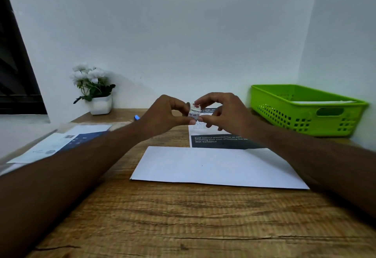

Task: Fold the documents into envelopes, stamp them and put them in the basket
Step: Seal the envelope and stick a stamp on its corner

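Note:
A white envelope (213,166) lies flat on the wooden desk (183,217) in front of me. Above its far edge I hold a small strip of stamps (194,112) with red and dark marks. My left hand (166,113) pinches the strip from the left and my right hand (221,111) pinches it from the right, both raised over the desk. A printed document (215,140) with a black band lies beyond the envelope, partly hidden by my hands. The green plastic basket (284,113) stands at the back right with white paper inside.
A stack of papers with a blue-and-white sheet (61,141) lies at the left under my forearm. A white pot of white flowers (95,94) stands at the back left. A blue pen tip (136,117) shows behind my left wrist. White walls close the back and right.

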A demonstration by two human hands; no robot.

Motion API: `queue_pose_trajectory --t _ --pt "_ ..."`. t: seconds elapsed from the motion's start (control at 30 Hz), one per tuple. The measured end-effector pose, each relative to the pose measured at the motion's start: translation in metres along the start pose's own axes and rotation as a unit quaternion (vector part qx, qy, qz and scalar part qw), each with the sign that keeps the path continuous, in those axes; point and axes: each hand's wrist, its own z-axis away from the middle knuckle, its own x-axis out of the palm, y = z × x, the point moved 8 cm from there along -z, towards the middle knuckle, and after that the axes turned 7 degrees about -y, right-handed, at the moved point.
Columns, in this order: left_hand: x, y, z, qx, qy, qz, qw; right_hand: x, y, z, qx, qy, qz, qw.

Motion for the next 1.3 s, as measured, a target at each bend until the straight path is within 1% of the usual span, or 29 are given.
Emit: queue_pose_trajectory --t 0.1,0.27,0.37,0.5,0.67,0.87,1.2,1.3 --pt "0.002 -0.003 -0.002 0.020 0.005 -0.012 1.000 -0.002 -0.006 0.000 -0.037 0.019 -0.016 0.999" --pt "-0.005 -0.004 -0.003 0.014 0.047 -0.012 0.999 -0.005 -0.005 -0.002 -0.042 0.041 -0.071 0.996" --pt "-0.007 -0.005 -0.003 0.012 0.053 -0.023 0.998 -0.004 -0.008 -0.002 -0.054 0.044 -0.074 0.995" --pt "-0.004 -0.001 -0.002 0.018 0.042 -0.024 0.999 -0.005 -0.010 -0.001 -0.062 0.040 -0.068 0.995" --pt "-0.004 0.003 -0.002 0.033 0.056 -0.045 0.997 -0.008 -0.011 0.000 -0.051 0.052 -0.083 0.994" --pt "-0.003 0.003 -0.002 0.038 0.053 -0.059 0.996 -0.013 -0.007 -0.002 -0.034 0.077 -0.063 0.994" --pt "-0.007 -0.013 -0.007 -0.010 0.052 -0.022 0.998 -0.010 -0.003 -0.002 0.001 0.072 -0.100 0.992" --pt "-0.011 -0.026 -0.007 -0.042 0.052 -0.051 0.996 -0.010 -0.003 -0.002 0.008 0.071 -0.138 0.988"
